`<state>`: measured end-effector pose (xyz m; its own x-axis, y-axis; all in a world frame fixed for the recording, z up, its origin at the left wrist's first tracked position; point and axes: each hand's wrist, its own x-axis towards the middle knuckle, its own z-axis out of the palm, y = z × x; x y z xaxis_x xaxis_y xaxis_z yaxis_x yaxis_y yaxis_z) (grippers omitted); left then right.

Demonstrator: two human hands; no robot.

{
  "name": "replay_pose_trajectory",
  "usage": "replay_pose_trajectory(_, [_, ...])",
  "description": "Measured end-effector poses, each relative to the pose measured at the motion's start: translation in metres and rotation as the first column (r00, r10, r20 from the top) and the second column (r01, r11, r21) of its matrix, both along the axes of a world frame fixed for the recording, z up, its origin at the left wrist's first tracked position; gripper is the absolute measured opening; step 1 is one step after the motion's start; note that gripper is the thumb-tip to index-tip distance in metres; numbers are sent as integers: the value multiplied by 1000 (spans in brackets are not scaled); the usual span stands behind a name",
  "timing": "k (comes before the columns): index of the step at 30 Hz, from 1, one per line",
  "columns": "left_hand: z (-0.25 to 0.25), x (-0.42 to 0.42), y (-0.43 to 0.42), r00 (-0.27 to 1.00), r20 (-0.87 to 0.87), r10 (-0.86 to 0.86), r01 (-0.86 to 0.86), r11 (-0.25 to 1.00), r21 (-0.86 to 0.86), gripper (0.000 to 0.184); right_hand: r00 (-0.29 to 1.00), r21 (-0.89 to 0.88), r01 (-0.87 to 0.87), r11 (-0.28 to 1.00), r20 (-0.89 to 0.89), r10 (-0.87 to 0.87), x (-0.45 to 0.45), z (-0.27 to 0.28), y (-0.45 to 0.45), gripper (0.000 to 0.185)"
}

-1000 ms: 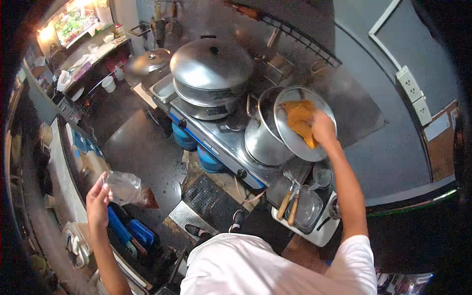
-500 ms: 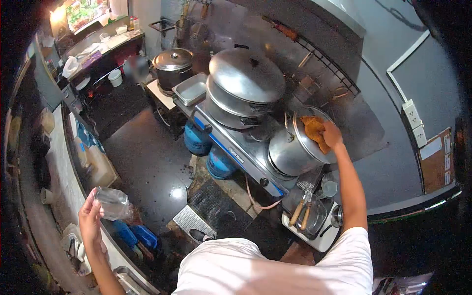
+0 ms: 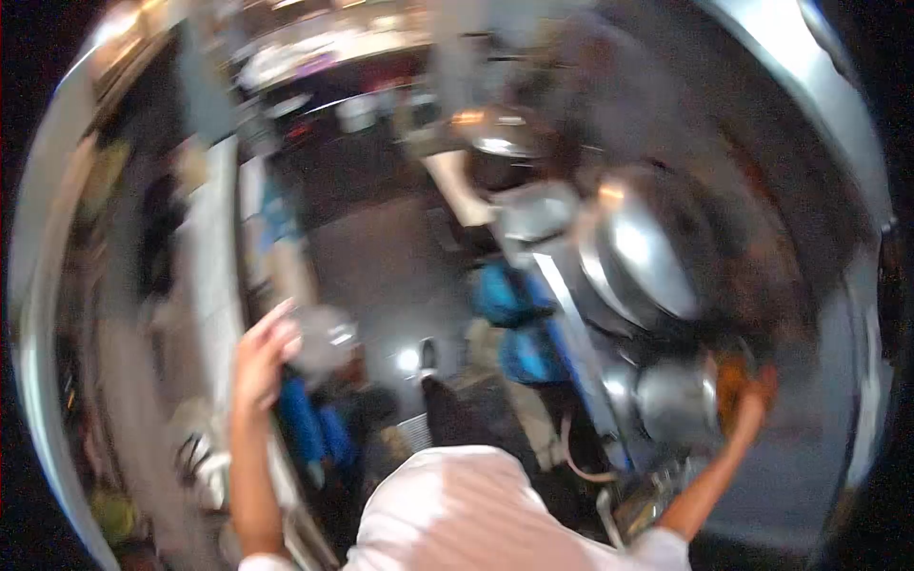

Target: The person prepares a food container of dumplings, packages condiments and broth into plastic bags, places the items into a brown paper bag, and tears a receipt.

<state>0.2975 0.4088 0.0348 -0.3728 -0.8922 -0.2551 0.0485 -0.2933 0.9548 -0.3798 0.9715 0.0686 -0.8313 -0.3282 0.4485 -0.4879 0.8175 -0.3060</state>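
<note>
My left hand (image 3: 264, 357) grips a clear plastic container (image 3: 324, 340) by its near side, raised over the floor beside the left counter. On the right, my right hand (image 3: 757, 395) is closed on an orange-brown cloth (image 3: 731, 381), which lies against the lid of a silver pot (image 3: 674, 398) on the stove. Motion smears the view, so the fingers inside the cloth cannot be made out.
A large stacked steamer (image 3: 647, 257) and a metal tray (image 3: 538, 211) stand farther along the stove. Beyond is a dark lidded pot (image 3: 505, 147). Blue gas cylinders (image 3: 533, 354) sit below. A long counter (image 3: 214, 247) runs along the left.
My view has swung left, so the stove appears farther right and turned. My left hand still holds the container; my right hand remains on the cloth at the pot's lid.
</note>
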Motion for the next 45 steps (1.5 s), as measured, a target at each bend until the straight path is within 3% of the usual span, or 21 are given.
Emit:
replay_pose_trajectory(2, [2,-18,-23,1000,28,-10,11,1000,-21,48,990,-280,1,960,134,37,67,13,-97,35])
replay_pose_trajectory(3, [-8,-23,-39,1000,8,-4,4,999,-34,46,948,-371,-71,926,263,178,103,3,-161,34])
replay_pose_trajectory(4, [-3,-30,-49,997,79,10,-6,999,-51,45,830,-437,-291,851,327,451,147,-20,-233,30])
replay_pose_trajectory(6, [7,-43,-74,999,39,21,-20,999,-29,45,228,-721,-249,647,605,762,225,-51,-392,31])
replay_pose_trajectory(7, [11,-51,-90,1000,28,-2,2,1000,-20,47,-84,-751,-127,648,660,747,264,-68,-472,31])
replay_pose_trajectory(8, [15,-63,-104,999,41,24,-24,1000,0,48,-281,-778,-140,613,625,729,276,-102,-518,29])
replay_pose_trajectory(11, [29,-80,-142,997,82,6,-4,1000,-25,48,-637,-753,-160,638,573,516,313,-143,-644,29])
replay_pose_trajectory(14, [30,-93,-181,997,73,34,-30,998,-59,46,-840,-714,-151,684,458,293,327,-159,-734,25])
replay_pose_trajectory(18, [30,-107,-238,997,52,63,-59,996,-68,44,-909,-736,-122,666,352,222,335,-158,-800,18])
replay_pose_trajectory(21, [10,-110,-290,992,-35,118,-120,992,-49,37,-814,-753,-111,649,443,375,324,-160,-837,19])
replay_pose_trajectory(24, [-16,-114,-343,976,24,218,-217,974,-59,27,-361,-775,-278,568,632,686,308,-124,-872,16])
replay_pose_trajectory(28, [-30,-141,-404,906,197,374,-316,909,-272,19,211,-587,-627,512,504,837,298,-72,-924,19])
replay_pose_trajectory(31, [0,-161,-448,886,248,392,-303,894,-330,18,214,-584,-660,472,456,864,290,-53,-966,21])
replay_pose_trajectory(34, [34,-176,-497,927,212,310,-234,918,-319,16,-262,-881,-280,381,452,853,255,-55,-1008,20])
replay_pose_trajectory(35, [43,-182,-515,953,127,274,-223,922,-315,16,-405,-957,-135,257,290,867,235,-85,-1021,63])
replay_pose_trajectory(37, [59,-195,-555,980,-35,196,-197,929,-313,15,-225,-824,-561,80,244,943,241,-74,-1054,119])
replay_pose_trajectory(38, [68,-201,-575,986,-22,164,-160,911,-380,13,-207,-703,-706,83,317,926,243,-62,-1075,149])
replay_pose_trajectory(39, [79,-205,-592,990,2,138,-124,898,-422,12,-111,-609,-786,109,311,944,256,-46,-1095,143])
replay_pose_trajectory(41, [100,-217,-628,995,43,94,-59,857,-512,12,-230,-708,-698,-111,75,970,275,-13,-1155,116])
replay_pose_trajectory(44, [99,-231,-698,991,55,125,-72,820,-568,12,-299,-815,-578,29,245,922,288,-1,-1217,52])
replay_pose_trajectory(45, [102,-234,-723,990,50,133,-80,816,-572,12,-310,-842,-539,-1,197,930,289,4,-1237,47])
